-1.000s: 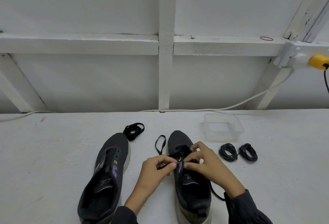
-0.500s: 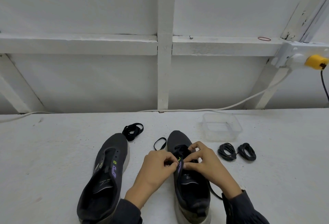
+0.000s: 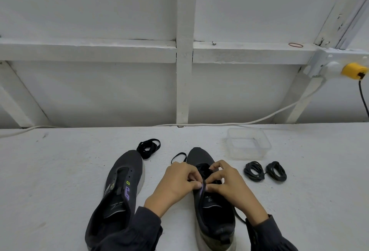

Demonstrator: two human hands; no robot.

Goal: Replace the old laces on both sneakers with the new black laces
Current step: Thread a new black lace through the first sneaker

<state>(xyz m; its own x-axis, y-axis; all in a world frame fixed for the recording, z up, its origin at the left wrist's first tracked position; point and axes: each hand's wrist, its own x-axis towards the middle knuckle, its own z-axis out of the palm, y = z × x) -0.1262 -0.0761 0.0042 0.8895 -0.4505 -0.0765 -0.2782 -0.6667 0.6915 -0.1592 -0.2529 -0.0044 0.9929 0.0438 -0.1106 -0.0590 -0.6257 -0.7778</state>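
Lower left of centre lies the unlaced sneaker (image 3: 119, 197), with a loose lace bundle (image 3: 148, 148) just above its toe. At lower centre the left hand (image 3: 175, 185) and right hand (image 3: 229, 183), fingers curled, pinch the black lace (image 3: 202, 168) at the eyelets of the second sneaker (image 3: 199, 156) (thumbs nearly touching). To the right sit a clear container (image 3: 248, 145) and, below it, two coiled laces (image 3: 254, 171).

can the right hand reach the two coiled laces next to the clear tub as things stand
Probably yes. The coiled laces lie on the table just right of the right hand, with nothing between. But that hand is pinching the lace on the sneaker and would have to let go.
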